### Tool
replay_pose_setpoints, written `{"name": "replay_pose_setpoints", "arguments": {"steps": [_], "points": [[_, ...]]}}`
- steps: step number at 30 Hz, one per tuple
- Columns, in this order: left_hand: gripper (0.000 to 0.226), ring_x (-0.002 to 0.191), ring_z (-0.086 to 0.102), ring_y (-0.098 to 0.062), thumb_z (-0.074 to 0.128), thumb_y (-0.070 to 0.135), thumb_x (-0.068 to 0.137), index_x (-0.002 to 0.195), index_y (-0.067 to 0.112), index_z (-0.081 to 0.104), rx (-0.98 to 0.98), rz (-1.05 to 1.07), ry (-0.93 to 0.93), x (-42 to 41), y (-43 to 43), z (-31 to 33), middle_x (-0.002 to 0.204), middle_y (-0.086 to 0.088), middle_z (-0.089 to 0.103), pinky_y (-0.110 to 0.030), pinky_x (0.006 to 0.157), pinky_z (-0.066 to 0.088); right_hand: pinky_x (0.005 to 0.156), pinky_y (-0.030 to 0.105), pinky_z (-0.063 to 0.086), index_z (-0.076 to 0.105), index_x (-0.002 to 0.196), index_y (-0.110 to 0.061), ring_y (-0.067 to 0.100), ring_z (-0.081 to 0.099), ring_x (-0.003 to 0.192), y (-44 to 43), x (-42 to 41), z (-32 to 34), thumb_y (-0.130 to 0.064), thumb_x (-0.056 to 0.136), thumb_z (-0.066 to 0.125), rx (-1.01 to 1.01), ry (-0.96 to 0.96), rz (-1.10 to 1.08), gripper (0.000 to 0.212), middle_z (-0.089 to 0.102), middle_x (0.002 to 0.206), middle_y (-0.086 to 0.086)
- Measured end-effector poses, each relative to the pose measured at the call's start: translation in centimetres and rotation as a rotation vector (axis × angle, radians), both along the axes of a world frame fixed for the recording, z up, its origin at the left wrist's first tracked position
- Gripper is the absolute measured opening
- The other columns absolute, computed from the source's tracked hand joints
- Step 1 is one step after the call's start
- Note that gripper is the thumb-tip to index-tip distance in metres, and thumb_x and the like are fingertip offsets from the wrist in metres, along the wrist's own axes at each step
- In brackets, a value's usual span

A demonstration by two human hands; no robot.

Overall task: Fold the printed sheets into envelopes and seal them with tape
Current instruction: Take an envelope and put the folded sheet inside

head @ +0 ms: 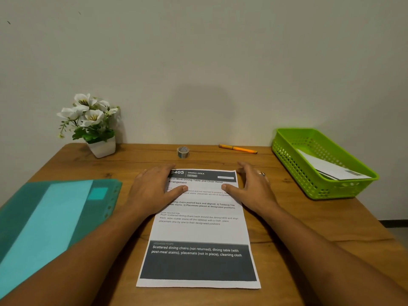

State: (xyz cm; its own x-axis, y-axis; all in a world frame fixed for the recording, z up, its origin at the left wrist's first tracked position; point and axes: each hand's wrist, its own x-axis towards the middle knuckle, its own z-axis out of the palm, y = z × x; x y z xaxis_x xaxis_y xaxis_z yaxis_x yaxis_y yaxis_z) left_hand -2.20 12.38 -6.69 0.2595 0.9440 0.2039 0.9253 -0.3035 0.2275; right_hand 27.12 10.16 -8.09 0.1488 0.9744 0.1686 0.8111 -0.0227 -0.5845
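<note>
Head view showed your left hand [154, 191] and right hand [254, 188], fingers [159, 173] straight, resting at the far corners of the white printed paper sheet [198, 230], which lay unfolded between them. The small grey tape roll [183, 152] sat untouched just beyond your fingertips. One folded white envelope [331, 170] already lay in the green plastic basket [287, 160], well right of your fingers. By my judgement, folding and taping this sheet remained.

Plain pale wall [198, 51] behind wooden table [309, 217]; soft shadow on wall.

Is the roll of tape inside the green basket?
No, the roll of tape stands on the table, well left of the green basket.
</note>
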Motion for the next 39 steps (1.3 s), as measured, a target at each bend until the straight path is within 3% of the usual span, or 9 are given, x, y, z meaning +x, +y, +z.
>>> {"name": "replay_pose_setpoints", "arguments": {"steps": [4,12,18,21,23,25,28,33,39], "points": [[0.087,0.13,0.053,-0.018,0.046,0.084,0.084,0.152,0.03,0.037,0.008,0.0,-0.02,0.1,-0.3,0.2,0.146,0.006,0.055,-0.045,0.109,0.041,0.11,0.053,0.044,0.043,0.15,-0.035,0.018,0.055,0.13,0.2,0.7,-0.5,-0.048,0.074,0.086,-0.005,0.276,-0.004,0.089,0.07,0.11,-0.024],[0.092,0.132,0.051,-0.02,0.052,0.081,0.084,0.156,0.028,0.03,0.004,0.005,-0.057,0.2,-0.6,0.6,0.148,0.003,0.054,-0.047,0.11,0.041,0.091,0.033,0.057,0.038,0.157,-0.016,0.011,0.075,0.095,0.1,0.1,0.7,0.0,0.082,0.083,-0.07,0.561,0.093,0.09,0.077,0.092,0.003],[0.112,0.131,0.053,-0.021,0.073,0.067,0.079,0.162,0.029,0.01,-0.06,0.025,-0.244,-0.2,-0.5,0.7,0.143,0.003,0.058,-0.048,0.107,0.045,0.09,0.048,0.062,0.077,0.106,-0.014,0.019,0.077,0.097,-0.3,0.3,0.6,0.004,0.087,0.075,-0.102,0.617,0.187,0.026,0.08,0.105,0.001],[0.114,0.123,0.057,-0.015,0.085,0.044,0.077,0.162,0.034,0.01,-0.145,0.033,-0.472,-0.8,-0.5,0.6,0.127,0.01,0.065,-0.045,0.103,0.049,0.08,0.043,0.061,0.076,0.085,-0.015,0.018,0.075,0.083,-0.3,0.1,0.3,0.001,0.088,0.076,-0.021,0.564,0.124,0.017,0.078,0.088,0.003],[0.095,0.116,0.06,-0.009,0.085,0.026,0.08,0.157,0.033,0.03,-0.179,0.036,-0.603,-1.0,-0.5,0.6,0.109,0.01,0.068,-0.04,0.101,0.052,0.075,0.044,0.06,0.074,0.08,-0.016,0.022,0.073,0.08,-0.4,0.0,0.2,0.0,0.088,0.076,0.011,0.539,0.11,0.018,0.077,0.083,0.003],[0.055,0.107,0.064,-0.009,0.08,0.015,0.085,0.132,0.032,0.059,-0.178,0.055,-0.658,-1.0,-0.5,0.6,0.103,0.008,0.068,-0.037,0.092,0.057,0.073,0.043,0.06,0.073,0.079,-0.019,0.019,0.073,0.079,-0.3,0.1,0.0,0.0,0.089,0.075,0.039,0.52,0.1,0.021,0.076,0.081,0.001],[0.021,0.102,0.065,-0.008,0.076,0.012,0.088,0.094,0.029,0.065,-0.119,0.044,-0.615,-1.0,-0.4,0.3,0.099,0.012,0.07,-0.027,0.08,0.054,0.067,0.034,0.054,0.071,0.073,-0.026,0.007,0.065,0.07,-0.1,0.2,-0.5,0.006,0.087,0.071,0.095,0.477,0.086,0.035,0.071,0.072,-0.01],[0.022,0.093,0.063,-0.009,0.069,0.01,0.093,0.084,0.03,0.067,-0.05,0.037,-0.529,-1.3,0.0,-0.2,0.094,0.014,0.069,-0.036,0.077,0.056,0.08,0.035,0.049,0.076,0.096,-0.024,0.017,0.059,0.097,-0.5,-0.3,-0.8,-0.002,0.086,0.064,0.306,0.043,-0.01,0.027,0.07,0.099,-0.008],[0.025,0.089,0.06,-0.008,0.065,0.012,0.093,0.082,0.034,0.063,0.041,0.028,-0.37,-1.3,0.3,-0.7,0.092,0.018,0.064,-0.04,0.077,0.056,0.065,0.029,0.035,0.071,0.101,-0.024,0.017,0.053,0.093,-1.6,-1.0,-0.5,-0.004,0.087,0.063,0.425,-0.169,0.041,0.025,0.059,0.1,-0.006]]}}
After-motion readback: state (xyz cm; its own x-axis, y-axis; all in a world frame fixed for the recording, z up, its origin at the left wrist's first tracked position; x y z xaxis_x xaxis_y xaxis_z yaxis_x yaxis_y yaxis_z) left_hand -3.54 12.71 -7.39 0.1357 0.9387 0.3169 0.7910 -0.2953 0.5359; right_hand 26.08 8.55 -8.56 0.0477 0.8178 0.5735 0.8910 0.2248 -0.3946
